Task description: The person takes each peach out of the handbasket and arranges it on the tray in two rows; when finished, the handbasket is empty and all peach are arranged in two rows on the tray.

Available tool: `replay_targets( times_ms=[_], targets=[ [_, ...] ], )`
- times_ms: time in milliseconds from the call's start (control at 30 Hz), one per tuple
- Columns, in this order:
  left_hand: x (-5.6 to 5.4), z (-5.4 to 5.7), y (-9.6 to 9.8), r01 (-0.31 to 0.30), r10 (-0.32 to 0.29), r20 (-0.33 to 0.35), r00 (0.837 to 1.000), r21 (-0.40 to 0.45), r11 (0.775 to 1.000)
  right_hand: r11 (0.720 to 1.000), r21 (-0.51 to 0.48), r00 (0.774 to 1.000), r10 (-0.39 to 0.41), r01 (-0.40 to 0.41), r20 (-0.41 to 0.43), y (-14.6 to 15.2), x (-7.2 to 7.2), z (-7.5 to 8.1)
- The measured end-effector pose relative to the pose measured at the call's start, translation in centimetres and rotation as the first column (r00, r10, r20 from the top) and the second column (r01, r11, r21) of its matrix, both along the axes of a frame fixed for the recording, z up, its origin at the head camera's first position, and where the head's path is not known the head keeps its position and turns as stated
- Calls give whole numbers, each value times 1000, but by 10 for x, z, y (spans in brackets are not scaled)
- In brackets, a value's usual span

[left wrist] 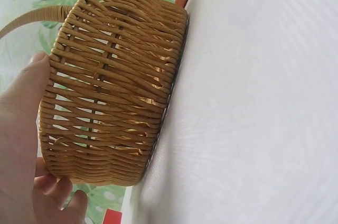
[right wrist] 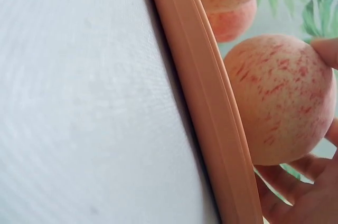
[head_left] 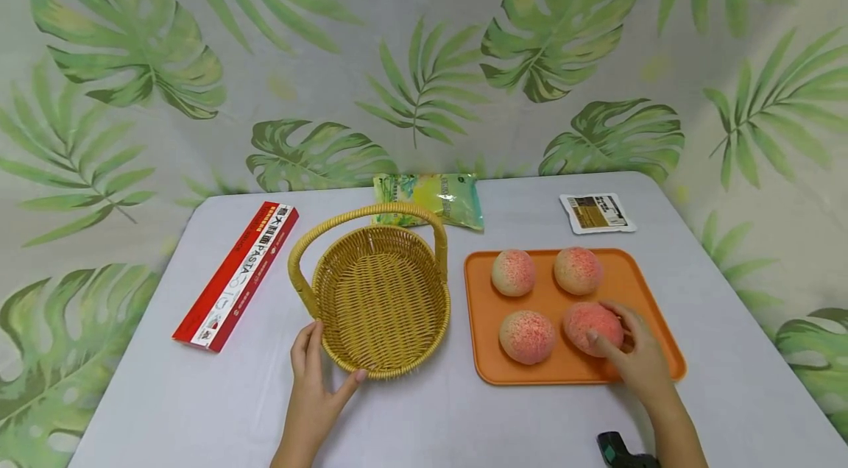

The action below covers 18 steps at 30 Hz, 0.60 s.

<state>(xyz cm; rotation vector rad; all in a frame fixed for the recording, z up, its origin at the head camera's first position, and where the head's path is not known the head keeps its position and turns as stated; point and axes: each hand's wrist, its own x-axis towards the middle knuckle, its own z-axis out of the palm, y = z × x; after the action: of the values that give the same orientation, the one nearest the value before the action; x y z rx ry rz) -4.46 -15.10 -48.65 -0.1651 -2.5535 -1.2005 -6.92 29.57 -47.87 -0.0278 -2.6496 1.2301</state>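
Observation:
My left hand (head_left: 313, 398) holds the near left rim of a yellow-brown wicker basket (head_left: 380, 299) with an arched handle. In the left wrist view, its thumb lies at the rim of the basket (left wrist: 111, 86) and its fingers bend around the side. Nothing lies inside the basket. To the right, my right hand (head_left: 639, 357) grips a pink peach (head_left: 592, 329) at the near right of an orange tray (head_left: 546, 375). Its thumb and fingers curve around the peach (right wrist: 280, 100) in the right wrist view. Several peaches share the tray, including one (head_left: 527, 337) beside the gripped one.
A red pasta box (head_left: 236, 273) lies left of the basket. Behind the basket is a green and yellow packet (head_left: 440, 196). A small white and brown sachet (head_left: 598, 213) sits beyond the tray. Near the right forearm lies a black object (head_left: 623, 453). A leaf-patterned cloth hangs behind the table.

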Motion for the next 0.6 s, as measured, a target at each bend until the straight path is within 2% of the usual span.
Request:
replay_targets(
  times_ms=[200, 367, 467, 600],
  targets=[
    [0, 0, 0, 3, -3, -2, 1000, 1, 1000, 999, -43, 1000, 19, -18, 15, 3, 2, 2],
    [1, 1, 0, 3, -3, -2, 1000, -7, 1000, 995, -86, 997, 56, -60, -44, 4, 2, 1],
    [1, 2, 0, 2, -2, 0, 1000, -4, 1000, 994, -80, 996, 70, -74, -52, 4, 2, 1],
    [0, 2, 0, 1, -1, 1, 1000, -1, 1000, 996, -50, 997, 70, -71, -20, 4, 1, 1]
  ],
)
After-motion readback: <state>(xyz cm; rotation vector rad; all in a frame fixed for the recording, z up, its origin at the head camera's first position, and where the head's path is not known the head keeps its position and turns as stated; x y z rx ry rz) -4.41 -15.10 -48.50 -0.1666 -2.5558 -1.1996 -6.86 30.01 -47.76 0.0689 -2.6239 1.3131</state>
